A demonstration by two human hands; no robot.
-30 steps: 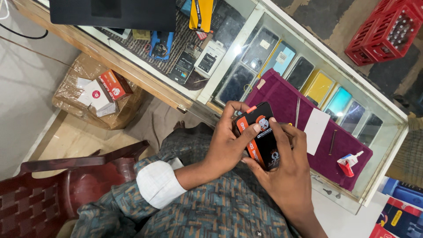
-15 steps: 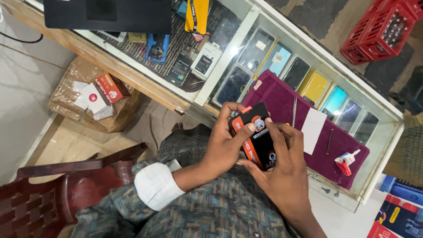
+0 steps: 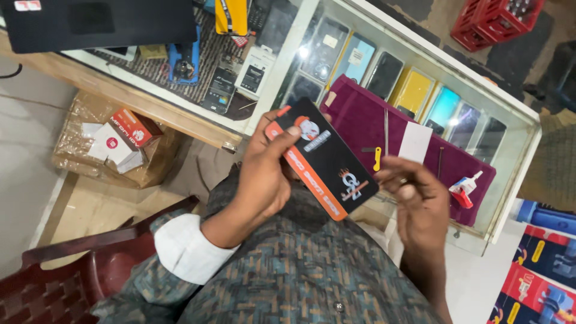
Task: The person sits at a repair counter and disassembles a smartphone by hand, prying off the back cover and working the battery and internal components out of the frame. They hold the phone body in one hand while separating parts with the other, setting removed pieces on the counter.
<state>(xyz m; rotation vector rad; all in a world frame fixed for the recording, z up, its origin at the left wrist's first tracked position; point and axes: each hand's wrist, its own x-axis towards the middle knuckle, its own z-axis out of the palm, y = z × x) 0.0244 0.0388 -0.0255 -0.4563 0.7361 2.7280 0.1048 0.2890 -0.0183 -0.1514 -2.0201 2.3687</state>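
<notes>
Flat black-and-orange packet (image 3: 324, 157) held up over a glass display surface (image 3: 510, 120).

Nearest, a patterned woven shirt with a white rolled cuff (image 3: 183, 247), beside a dark red chair (image 3: 66, 273) with a checked seat. Left hand (image 3: 261, 174) in a narrow grip on the packet's glossy orange edge, thumb across the front; packet tilted, above the lap. Right hand (image 3: 417, 201) just off the packet's lower corner, fingers curled loosely, gripping nothing. Beyond, a soft maroon cloth (image 3: 366, 123) on the glass, carrying a white card (image 3: 415, 143), thin metal tools and a small glue tube (image 3: 465, 190). Under the glass, rows of phones (image 3: 411, 90) in coloured cases. Left, a taped cardboard box (image 3: 114, 144) holding small red-and-white cartons. Far right, a red plastic crate (image 3: 495, 21).
</notes>
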